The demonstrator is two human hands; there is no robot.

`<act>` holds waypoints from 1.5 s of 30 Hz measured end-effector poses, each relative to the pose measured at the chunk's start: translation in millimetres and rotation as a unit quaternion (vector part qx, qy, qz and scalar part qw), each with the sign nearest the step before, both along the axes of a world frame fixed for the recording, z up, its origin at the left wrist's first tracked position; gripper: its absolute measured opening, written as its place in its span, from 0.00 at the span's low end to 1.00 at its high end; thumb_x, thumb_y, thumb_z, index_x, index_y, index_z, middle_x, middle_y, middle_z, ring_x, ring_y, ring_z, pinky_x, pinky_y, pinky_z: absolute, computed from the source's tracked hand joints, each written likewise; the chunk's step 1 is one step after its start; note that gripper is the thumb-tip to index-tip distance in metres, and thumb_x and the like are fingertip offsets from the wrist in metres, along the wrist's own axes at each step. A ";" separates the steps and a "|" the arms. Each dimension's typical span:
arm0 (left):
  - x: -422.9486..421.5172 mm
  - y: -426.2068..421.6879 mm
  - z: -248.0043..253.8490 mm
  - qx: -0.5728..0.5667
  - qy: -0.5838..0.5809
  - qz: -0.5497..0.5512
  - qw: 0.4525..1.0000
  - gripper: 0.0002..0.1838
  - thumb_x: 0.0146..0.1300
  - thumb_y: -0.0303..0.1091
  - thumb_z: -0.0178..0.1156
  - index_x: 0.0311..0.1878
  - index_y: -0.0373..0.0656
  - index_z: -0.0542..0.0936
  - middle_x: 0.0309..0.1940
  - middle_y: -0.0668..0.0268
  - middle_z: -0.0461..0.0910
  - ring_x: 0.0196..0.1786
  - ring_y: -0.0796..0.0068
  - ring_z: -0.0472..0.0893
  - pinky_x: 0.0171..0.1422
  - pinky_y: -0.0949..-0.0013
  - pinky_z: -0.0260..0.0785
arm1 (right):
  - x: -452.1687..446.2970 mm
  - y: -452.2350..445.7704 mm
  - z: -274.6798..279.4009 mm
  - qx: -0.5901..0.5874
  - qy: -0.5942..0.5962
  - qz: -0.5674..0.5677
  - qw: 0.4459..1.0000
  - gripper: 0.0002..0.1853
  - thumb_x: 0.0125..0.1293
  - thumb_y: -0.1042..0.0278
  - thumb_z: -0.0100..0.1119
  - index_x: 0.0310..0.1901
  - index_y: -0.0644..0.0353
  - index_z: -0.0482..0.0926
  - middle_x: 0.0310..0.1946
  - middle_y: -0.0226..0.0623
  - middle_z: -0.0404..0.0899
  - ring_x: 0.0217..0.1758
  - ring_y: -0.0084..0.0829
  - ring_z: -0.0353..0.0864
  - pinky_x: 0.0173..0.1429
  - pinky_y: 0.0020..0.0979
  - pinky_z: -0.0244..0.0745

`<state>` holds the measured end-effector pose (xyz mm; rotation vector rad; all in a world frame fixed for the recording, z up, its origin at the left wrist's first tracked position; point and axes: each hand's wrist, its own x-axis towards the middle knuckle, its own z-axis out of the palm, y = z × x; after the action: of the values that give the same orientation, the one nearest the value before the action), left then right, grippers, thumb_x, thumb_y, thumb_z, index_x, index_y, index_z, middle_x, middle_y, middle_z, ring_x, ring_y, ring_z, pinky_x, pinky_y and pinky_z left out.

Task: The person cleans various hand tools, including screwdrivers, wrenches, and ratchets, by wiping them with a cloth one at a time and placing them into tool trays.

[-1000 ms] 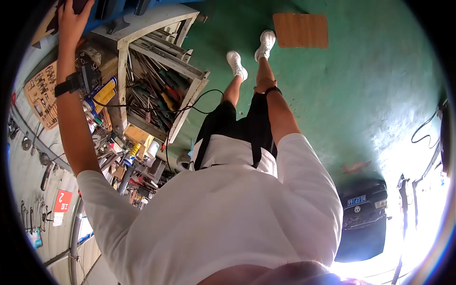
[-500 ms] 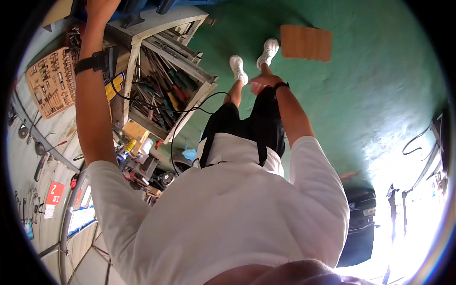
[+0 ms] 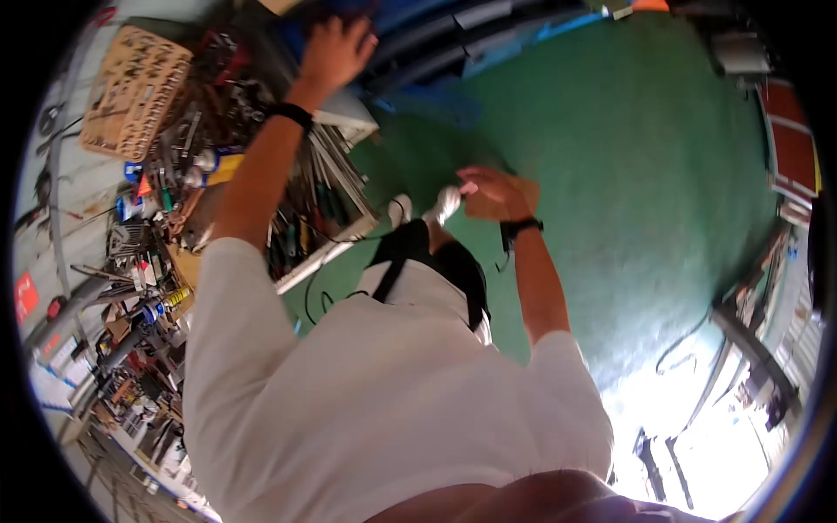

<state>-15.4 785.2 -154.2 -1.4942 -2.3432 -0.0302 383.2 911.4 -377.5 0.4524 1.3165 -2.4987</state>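
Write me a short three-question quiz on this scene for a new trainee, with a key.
1. Multiple choice: what lies on the green floor, partly hidden behind the right hand?
A) a wheel
B) a brown board
C) a bucket

2. True or false: a dark band circles each wrist.

3. Short answer: which hand is nearer the blue and black parts along the top edge, and can you tell whether it touches them?

Key:
1. B.
2. True.
3. The left hand; contact cannot be told from this view.
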 end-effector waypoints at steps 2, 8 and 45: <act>0.0 1.2 3.9 0.020 -0.015 -0.007 1.000 0.20 0.68 0.51 0.56 0.57 0.52 0.79 0.45 0.43 0.77 0.41 0.41 0.77 0.49 0.49 0.77 | -10.4 -1.1 -2.1 0.052 -0.013 0.001 0.999 0.17 0.74 0.63 0.54 0.58 0.65 0.76 0.41 0.40 0.85 0.41 0.31 0.86 0.45 0.32 0.81; -2.6 26.8 21.0 -0.025 -0.109 0.058 0.992 0.20 0.71 0.47 0.55 0.58 0.45 0.77 0.41 0.43 0.79 0.40 0.42 0.81 0.37 0.52 0.81 | -84.6 -29.6 92.8 0.281 0.011 0.031 0.959 0.17 0.71 0.66 0.57 0.58 0.64 0.76 0.39 0.39 0.85 0.42 0.32 0.85 0.48 0.33 0.79; 2.6 13.4 57.9 0.095 -0.222 0.127 0.962 0.25 0.59 0.44 0.59 0.60 0.50 0.78 0.52 0.53 0.79 0.56 0.54 0.77 0.60 0.50 0.68 | -325.8 19.7 251.2 0.798 0.174 -0.025 0.577 0.27 0.57 0.59 0.63 0.58 0.58 0.74 0.53 0.44 0.74 0.54 0.45 0.75 0.59 0.44 0.71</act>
<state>-12.8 798.6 -96.3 -1.1749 -2.7676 -0.5626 57.4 931.1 -126.3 0.2200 3.3773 -0.5758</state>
